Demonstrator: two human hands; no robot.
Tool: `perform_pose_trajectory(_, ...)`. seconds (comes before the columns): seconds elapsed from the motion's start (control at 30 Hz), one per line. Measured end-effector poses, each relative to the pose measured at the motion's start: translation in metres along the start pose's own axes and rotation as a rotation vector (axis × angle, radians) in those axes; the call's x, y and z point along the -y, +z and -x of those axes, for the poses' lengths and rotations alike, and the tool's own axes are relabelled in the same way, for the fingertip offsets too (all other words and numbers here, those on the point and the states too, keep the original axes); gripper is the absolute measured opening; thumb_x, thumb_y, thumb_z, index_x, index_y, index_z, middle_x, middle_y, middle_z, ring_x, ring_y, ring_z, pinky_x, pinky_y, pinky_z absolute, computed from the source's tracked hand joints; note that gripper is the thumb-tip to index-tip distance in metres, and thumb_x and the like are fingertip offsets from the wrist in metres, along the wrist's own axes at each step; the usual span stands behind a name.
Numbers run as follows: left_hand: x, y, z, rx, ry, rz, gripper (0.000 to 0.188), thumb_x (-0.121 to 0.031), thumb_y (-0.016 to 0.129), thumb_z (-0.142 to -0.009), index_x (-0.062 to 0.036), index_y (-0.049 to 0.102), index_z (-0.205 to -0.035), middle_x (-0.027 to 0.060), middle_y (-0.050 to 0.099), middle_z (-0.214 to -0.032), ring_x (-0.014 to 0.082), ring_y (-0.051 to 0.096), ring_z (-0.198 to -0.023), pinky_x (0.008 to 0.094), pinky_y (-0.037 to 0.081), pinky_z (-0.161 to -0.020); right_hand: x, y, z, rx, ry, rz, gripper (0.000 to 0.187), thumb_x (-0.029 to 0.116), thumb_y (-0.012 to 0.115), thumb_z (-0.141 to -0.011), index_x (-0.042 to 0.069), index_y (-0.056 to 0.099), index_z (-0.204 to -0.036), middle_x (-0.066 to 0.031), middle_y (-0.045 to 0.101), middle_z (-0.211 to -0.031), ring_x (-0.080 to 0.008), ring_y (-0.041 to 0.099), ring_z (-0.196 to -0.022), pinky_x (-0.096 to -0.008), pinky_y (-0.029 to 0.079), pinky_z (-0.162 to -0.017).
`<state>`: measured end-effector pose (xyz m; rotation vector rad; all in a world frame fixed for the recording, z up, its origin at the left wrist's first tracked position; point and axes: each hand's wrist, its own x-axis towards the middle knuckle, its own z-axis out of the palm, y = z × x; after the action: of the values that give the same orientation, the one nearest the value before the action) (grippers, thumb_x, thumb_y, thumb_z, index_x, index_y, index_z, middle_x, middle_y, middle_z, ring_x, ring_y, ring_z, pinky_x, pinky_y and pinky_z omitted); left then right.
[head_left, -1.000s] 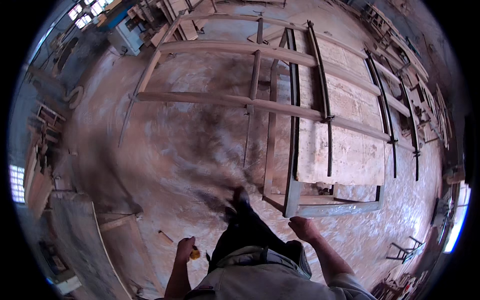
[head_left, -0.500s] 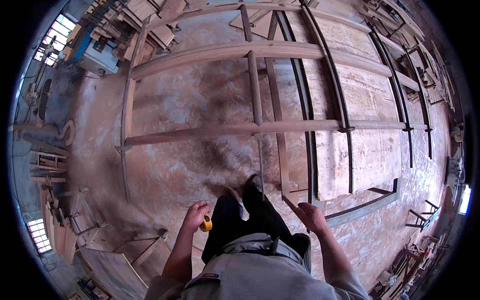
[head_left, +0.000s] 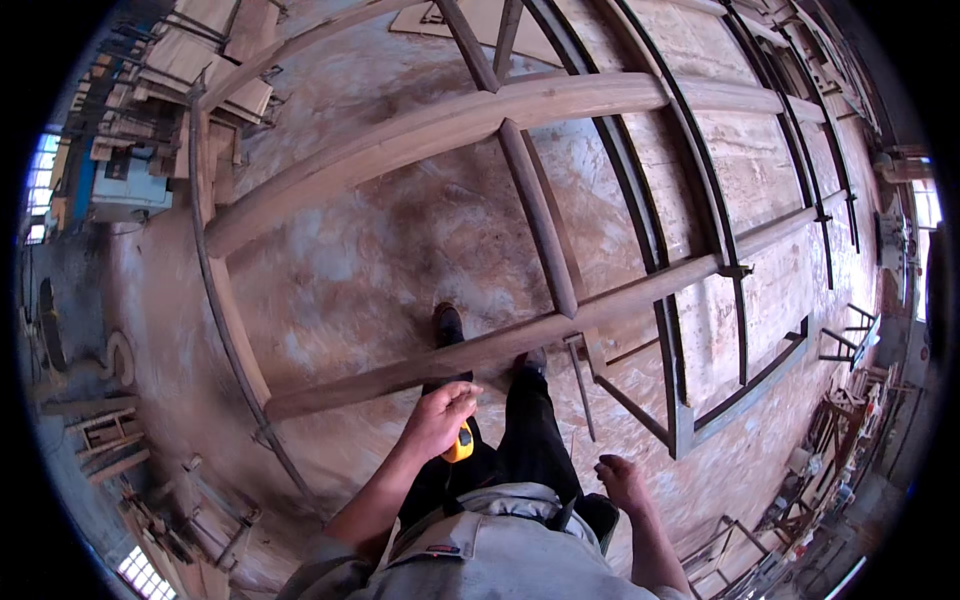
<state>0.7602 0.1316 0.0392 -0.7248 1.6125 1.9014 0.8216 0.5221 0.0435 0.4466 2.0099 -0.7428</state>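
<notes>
My left hand is closed round a yellow and black tape measure, held in front of my legs. Just beyond that hand runs the near rail of a large wooden frame. My right hand hangs at my right side with its fingers curled in, and I see nothing in it. The closest thing to it is a thin bar clamp end sticking out from the near rail. A short wooden crosspiece joins the near rail to the thick middle rail.
Long dark bar clamps span the frame on the right, over pale boards. Another clamp lies along the left end. One shoe shows beyond the near rail. Wood pieces are piled at lower right.
My right hand has left the bar end it was touching and dropped back to my side. My left hand has moved forward and right with the tape measure. The frame appears nearer and turned.
</notes>
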Motion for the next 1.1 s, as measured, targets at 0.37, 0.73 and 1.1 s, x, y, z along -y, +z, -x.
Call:
perform_pose_trajectory(0.37, -0.061, -0.083, -0.018, -0.093, -0.036, 0.116, 0.021, -0.019, 0.055, -0.093, -0.0041, 0.061, -0.106, 0.0033, 0.060, -0.081, 0.0087, 0.054, -0.066, 0.0238, 0.045, -0.061, 0.064, 0.035, 0.016, -0.080, 0.115, -0.099, 0.035, 0.021, 0.059, -0.091, -0.004, 0.060, -0.117, -0.0126, 0.069, -0.095, -0.0176, 0.067, -0.085, -0.0312, 0.053, -0.073)
perform_pose_trajectory(0.73, -0.067, -0.097, -0.039, -0.065, -0.083, 0.066, 0.020, -0.018, 0.056, -0.092, -0.0044, 0.061, -0.105, 0.0028, 0.061, -0.081, 0.0095, 0.054, -0.072, 0.0239, 0.043, -0.067, 0.107, 0.049, 0.016, -0.013, 0.226, -0.129, 0.040, 0.029, 0.057, -0.092, -0.002, 0.060, -0.118, -0.0193, 0.068, -0.102, -0.0267, 0.066, -0.097, -0.0361, 0.050, -0.085)
perform_pose_trajectory(1.1, -0.086, -0.092, -0.076, -0.035, -0.198, 0.082, 0.025, -0.024, 0.056, -0.095, -0.0035, 0.060, -0.108, 0.0029, 0.060, -0.080, 0.0105, 0.055, -0.074, 0.0248, 0.044, -0.068, 0.095, 0.051, 0.006, -0.059, 0.220, -0.269, 0.039, 0.025, 0.059, -0.092, -0.005, 0.060, -0.116, -0.0182, 0.069, -0.098, -0.0229, 0.066, -0.091, -0.0342, 0.051, -0.081)
